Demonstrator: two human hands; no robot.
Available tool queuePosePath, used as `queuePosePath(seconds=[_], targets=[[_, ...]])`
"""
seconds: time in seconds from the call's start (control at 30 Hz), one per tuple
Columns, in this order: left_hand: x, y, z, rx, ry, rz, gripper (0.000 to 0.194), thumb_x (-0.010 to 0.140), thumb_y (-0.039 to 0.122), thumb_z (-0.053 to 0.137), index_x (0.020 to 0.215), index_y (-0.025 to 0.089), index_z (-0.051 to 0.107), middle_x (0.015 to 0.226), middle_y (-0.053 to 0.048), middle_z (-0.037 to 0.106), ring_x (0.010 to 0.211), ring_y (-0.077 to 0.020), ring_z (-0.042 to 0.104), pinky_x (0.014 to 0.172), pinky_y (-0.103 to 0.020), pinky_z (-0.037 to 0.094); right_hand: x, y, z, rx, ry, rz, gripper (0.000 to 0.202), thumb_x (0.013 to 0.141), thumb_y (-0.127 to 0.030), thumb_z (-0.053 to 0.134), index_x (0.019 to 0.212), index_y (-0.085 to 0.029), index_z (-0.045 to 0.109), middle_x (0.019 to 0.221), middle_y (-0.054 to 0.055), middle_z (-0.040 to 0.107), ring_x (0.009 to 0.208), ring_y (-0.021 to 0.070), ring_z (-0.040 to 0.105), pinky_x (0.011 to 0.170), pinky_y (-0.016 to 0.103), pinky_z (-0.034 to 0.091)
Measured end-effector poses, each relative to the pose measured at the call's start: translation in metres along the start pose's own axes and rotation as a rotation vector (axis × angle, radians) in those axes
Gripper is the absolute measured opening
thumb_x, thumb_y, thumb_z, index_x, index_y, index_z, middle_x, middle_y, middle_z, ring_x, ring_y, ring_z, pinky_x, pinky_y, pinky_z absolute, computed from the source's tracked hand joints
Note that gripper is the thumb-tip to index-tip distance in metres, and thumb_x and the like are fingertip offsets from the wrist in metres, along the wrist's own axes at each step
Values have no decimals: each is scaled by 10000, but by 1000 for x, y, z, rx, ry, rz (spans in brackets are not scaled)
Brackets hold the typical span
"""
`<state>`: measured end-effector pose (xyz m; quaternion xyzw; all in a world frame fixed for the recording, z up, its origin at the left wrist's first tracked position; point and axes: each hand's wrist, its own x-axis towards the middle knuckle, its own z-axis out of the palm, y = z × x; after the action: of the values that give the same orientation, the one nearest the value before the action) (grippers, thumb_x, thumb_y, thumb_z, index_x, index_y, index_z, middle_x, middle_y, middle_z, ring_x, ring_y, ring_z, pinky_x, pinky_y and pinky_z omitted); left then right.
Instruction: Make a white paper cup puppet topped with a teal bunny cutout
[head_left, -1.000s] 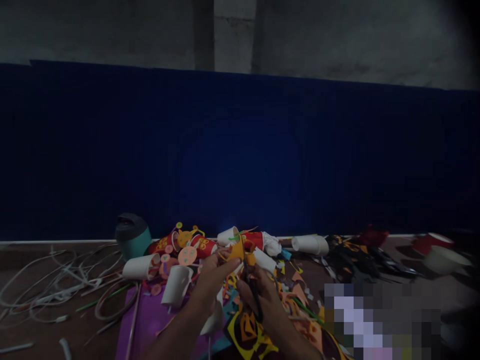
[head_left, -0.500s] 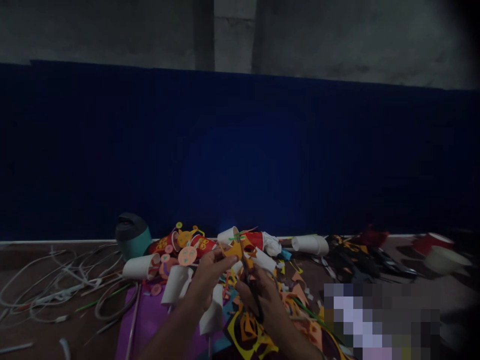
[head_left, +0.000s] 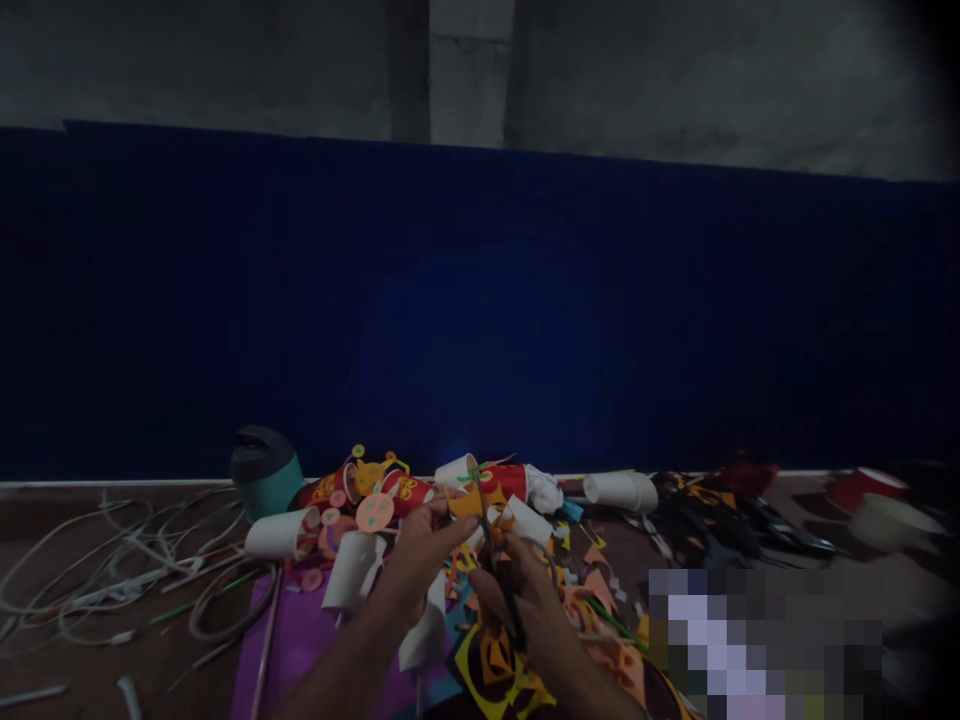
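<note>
My left hand (head_left: 421,550) pinches a small piece of orange paper (head_left: 466,503) between thumb and fingers. In my right hand (head_left: 523,590) is a pair of scissors (head_left: 489,545), its blades pointing up at the right edge of that paper. The dark handles are partly hidden by my fingers. Below the hands lie yellow paper scraps (head_left: 487,680) with cut-out shapes. White paper cups (head_left: 425,630) lie beside and under my left wrist. A round orange paper face (head_left: 375,512) sits just left of my left hand.
A teal jug with a dark lid (head_left: 266,475) stands by the blue wall panel (head_left: 480,300). White cables (head_left: 112,560) tangle at the left. Purple paper (head_left: 300,640) lies in front; a white cup stack (head_left: 621,490) and dark tools (head_left: 727,525) lie to the right.
The orange paper has shifted slightly and a strip that stood out near the scissor tips no longer shows. Both hands stay in nearly the same place.
</note>
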<state>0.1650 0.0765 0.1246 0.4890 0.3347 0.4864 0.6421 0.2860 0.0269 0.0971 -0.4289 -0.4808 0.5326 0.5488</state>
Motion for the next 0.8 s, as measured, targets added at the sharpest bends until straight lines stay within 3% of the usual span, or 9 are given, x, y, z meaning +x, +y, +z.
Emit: queuePosePath(seconds=[0.13,0.33,0.47,0.63,0.8], targets=[[3,-3,-6,78,31,-34,258,674,286,736,877,130,703,884,-94,727,888,-247,647,809,-309,460,0,2,-3,-35,-6,-6,480,669,-550,701,910,-186,500,512,-83,469,397,75,405,395,195,335],[6,-2,-13,40,-49,-21,279,672,289,739,903,137,706,900,-88,728,869,-243,650,824,-326,452,0,-2,-3,8,30,-20,422,633,-424,776,867,-200,505,530,-95,401,440,61,345,401,170,287],[5,7,-10,-4,-116,-27,300,661,287,739,918,135,712,880,-87,730,844,-232,655,822,-313,453,1,-3,-2,17,13,-15,429,648,-474,746,865,-195,503,510,-100,394,408,49,309,379,166,258],[5,9,-8,3,-66,-50,339,585,317,777,863,133,719,810,-83,724,779,-231,648,727,-295,464,1,-5,-2,2,9,-14,483,636,-490,749,935,-194,511,505,-94,417,396,56,326,367,170,263],[10,2,-14,5,-28,-60,213,574,296,787,680,149,676,714,-46,689,658,-182,616,659,-284,450,-1,-12,-2,-43,17,-40,481,614,-489,758,916,-185,540,513,-84,430,396,63,341,368,186,284]])
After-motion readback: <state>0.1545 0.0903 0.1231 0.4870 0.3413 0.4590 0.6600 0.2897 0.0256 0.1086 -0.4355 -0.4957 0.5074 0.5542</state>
